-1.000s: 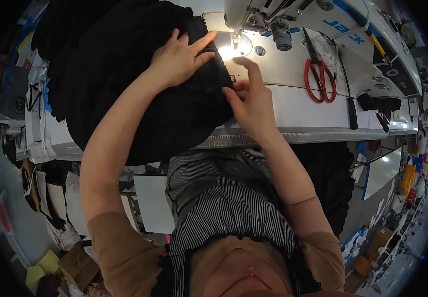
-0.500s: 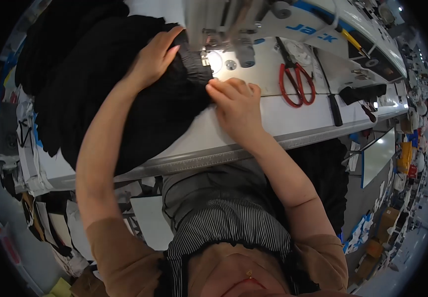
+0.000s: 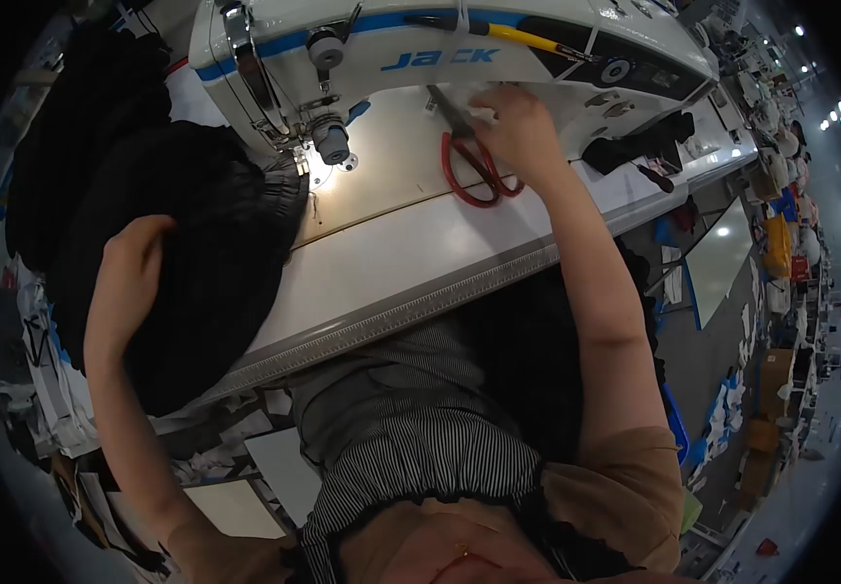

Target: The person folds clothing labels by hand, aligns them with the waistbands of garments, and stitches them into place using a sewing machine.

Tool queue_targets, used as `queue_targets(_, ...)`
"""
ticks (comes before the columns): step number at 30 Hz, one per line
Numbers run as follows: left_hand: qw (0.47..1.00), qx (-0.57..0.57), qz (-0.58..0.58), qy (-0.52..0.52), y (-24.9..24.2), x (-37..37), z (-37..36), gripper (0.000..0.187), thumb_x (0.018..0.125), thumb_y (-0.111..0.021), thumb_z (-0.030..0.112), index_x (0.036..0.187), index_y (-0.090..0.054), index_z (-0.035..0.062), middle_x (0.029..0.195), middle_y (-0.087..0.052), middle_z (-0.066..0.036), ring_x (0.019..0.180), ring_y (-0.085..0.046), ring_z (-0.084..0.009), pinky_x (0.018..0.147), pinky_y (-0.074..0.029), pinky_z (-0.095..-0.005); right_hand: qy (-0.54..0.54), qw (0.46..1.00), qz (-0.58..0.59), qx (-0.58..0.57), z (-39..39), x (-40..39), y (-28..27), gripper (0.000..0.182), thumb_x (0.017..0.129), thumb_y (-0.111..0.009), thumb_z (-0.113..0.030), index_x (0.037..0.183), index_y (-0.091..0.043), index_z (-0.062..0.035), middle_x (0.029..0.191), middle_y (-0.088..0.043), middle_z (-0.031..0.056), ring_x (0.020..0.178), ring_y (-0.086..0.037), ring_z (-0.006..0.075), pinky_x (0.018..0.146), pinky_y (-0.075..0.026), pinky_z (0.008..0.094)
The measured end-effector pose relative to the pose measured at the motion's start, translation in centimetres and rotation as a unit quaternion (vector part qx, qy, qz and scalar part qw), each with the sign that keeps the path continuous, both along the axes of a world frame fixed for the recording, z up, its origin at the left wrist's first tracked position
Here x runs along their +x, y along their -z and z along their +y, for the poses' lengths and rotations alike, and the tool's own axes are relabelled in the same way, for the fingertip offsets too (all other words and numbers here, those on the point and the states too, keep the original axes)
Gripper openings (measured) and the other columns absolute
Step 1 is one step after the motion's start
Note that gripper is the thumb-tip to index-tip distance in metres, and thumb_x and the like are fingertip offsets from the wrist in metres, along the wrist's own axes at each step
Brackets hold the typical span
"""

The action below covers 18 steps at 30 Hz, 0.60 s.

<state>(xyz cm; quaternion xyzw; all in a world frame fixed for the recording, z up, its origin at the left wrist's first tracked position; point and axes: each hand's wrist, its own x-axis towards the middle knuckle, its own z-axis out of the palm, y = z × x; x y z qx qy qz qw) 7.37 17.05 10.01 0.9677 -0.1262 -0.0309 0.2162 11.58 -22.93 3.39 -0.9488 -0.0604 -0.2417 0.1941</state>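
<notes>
A heap of black gathered fabric [image 3: 216,263] lies on the left of the sewing table, its ruched edge beside the lit needle plate [image 3: 321,173] of the white Jack sewing machine [image 3: 537,73]. My left hand [image 3: 135,261] is on the fabric, fingers curled into its folds and partly hidden. Under the machine arm, my right hand [image 3: 523,125] is bent with its fingers closed over a pale, whitish item; what they hold is not clear. Just left of that hand are red-handled scissors [image 3: 469,180], blades pointing away from me.
A ruler strip [image 3: 411,310] runs along the table's front edge. Dark cloth pieces [image 3: 635,146] sit to the right under the machine. A yellow-handled tool [image 3: 528,39] is fixed on the machine arm. More black fabric [image 3: 80,127] is piled at the far left.
My right hand has left the fabric edge and moved right, behind the scissors. My left hand has slid back along the fabric toward me. The view has turned to the right.
</notes>
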Motion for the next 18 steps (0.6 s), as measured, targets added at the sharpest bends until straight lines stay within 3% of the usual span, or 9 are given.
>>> queue_targets(1,1.000,0.001,-0.003,-0.004,-0.1,-1.1,-1.7,0.019,0.080,-0.047,0.001,0.095,-0.058,-0.0020,0.104,-0.056,-0.016,0.096,-0.055,-0.0294,0.083,-0.043,-0.0349,-0.040,0.995,-0.042,-0.085,1.3,0.4,0.1,0.011,0.071,-0.061,-0.010,0.079,-0.064,-0.0041,0.079,-0.061,0.0121,0.070,-0.060,0.0235,0.063,-0.048,0.0335)
queue_targets(3,0.965,0.099,-0.218,0.110,0.5,-3.1,-5.3,0.020,0.079,-0.049,0.002,0.096,-0.058,-0.0018,0.103,-0.057,-0.014,0.092,-0.056,-0.0296,0.079,-0.045,-0.0337,-0.078,0.979,-0.086,-0.167,3.6,1.6,0.7,0.010,0.072,-0.060,-0.011,0.077,-0.065,-0.0038,0.078,-0.061,0.0127,0.072,-0.060,0.0238,0.065,-0.048,0.0338)
queue_targets(6,0.970,-0.036,-0.135,0.197,1.9,-5.0,-9.4,0.021,0.079,-0.052,0.003,0.099,-0.056,-0.0018,0.105,-0.055,-0.015,0.096,-0.054,-0.0297,0.080,-0.046,-0.0341,0.022,0.950,0.037,-0.308,4.9,3.5,2.3,0.012,0.073,-0.060,-0.012,0.080,-0.063,-0.0022,0.074,-0.061,0.0129,0.073,-0.060,0.0253,0.065,-0.048,0.0349)
queue_targets(8,0.973,-0.156,-0.032,0.165,2.8,-5.4,-11.4,0.024,0.082,-0.051,0.002,0.105,-0.054,-0.0006,0.109,-0.054,-0.015,0.101,-0.055,-0.0274,0.083,-0.045,-0.0322,-0.017,0.994,0.031,-0.105,5.1,3.5,2.4,0.013,0.074,-0.059,-0.011,0.080,-0.062,0.0002,0.072,-0.061,0.0110,0.069,-0.059,0.0227,0.064,-0.047,0.0319)
queue_targets(9,0.974,-0.155,-0.033,0.162,3.5,-5.3,-12.3,0.024,0.082,-0.051,0.002,0.105,-0.054,-0.0006,0.109,-0.054,-0.015,0.101,-0.055,-0.0274,0.083,-0.045,-0.0322,-0.020,0.994,0.030,-0.105,5.2,2.6,1.3,0.013,0.074,-0.059,-0.011,0.080,-0.062,0.0002,0.072,-0.061,0.0110,0.069,-0.059,0.0227,0.064,-0.047,0.0319)
queue_targets(11,0.913,-0.406,0.038,0.016,4.7,-4.5,-14.3,0.023,0.083,-0.051,0.003,0.105,-0.053,-0.0028,0.109,-0.053,-0.016,0.099,-0.056,-0.0243,0.078,-0.047,-0.0316,-0.170,0.908,0.212,0.319,5.3,-1.1,-2.3,0.013,0.076,-0.060,-0.010,0.080,-0.061,0.0020,0.070,-0.060,0.0067,0.066,-0.058,0.0151,0.062,-0.047,0.0261)
queue_targets(12,0.913,-0.407,0.040,0.010,4.8,-4.1,-15.3,0.023,0.083,-0.051,0.003,0.105,-0.053,-0.0028,0.109,-0.053,-0.016,0.099,-0.056,-0.0243,0.078,-0.047,-0.0316,-0.173,0.907,0.217,0.318,5.5,-2.5,-3.0,0.013,0.076,-0.060,-0.010,0.080,-0.061,0.0020,0.070,-0.060,0.0067,0.066,-0.058,0.0151,0.062,-0.047,0.0261)
queue_targets(14,0.802,-0.576,0.152,-0.037,4.9,-3.0,-17.1,0.021,0.081,-0.056,0.004,0.100,-0.054,-0.0035,0.098,-0.056,-0.013,0.089,-0.058,-0.0184,0.073,-0.051,-0.0288,-0.197,0.838,0.269,0.432,5.6,-5.1,-3.5,0.010,0.076,-0.061,-0.007,0.081,-0.060,0.0023,0.071,-0.060,0.0040,0.066,-0.056,0.0090,0.062,-0.046,0.0205)
queue_targets(18,0.786,-0.590,0.185,0.012,6.2,-2.5,-18.4,0.015,0.080,-0.056,0.001,0.093,-0.054,-0.0049,0.086,-0.059,-0.010,0.077,-0.060,-0.0148,0.068,-0.052,-0.0255,-0.200,0.844,0.232,0.440,5.7,-7.8,-2.9,0.008,0.075,-0.060,-0.003,0.082,-0.060,0.0023,0.071,-0.061,0.0032,0.067,-0.057,0.0077,0.062,-0.046,0.0192)
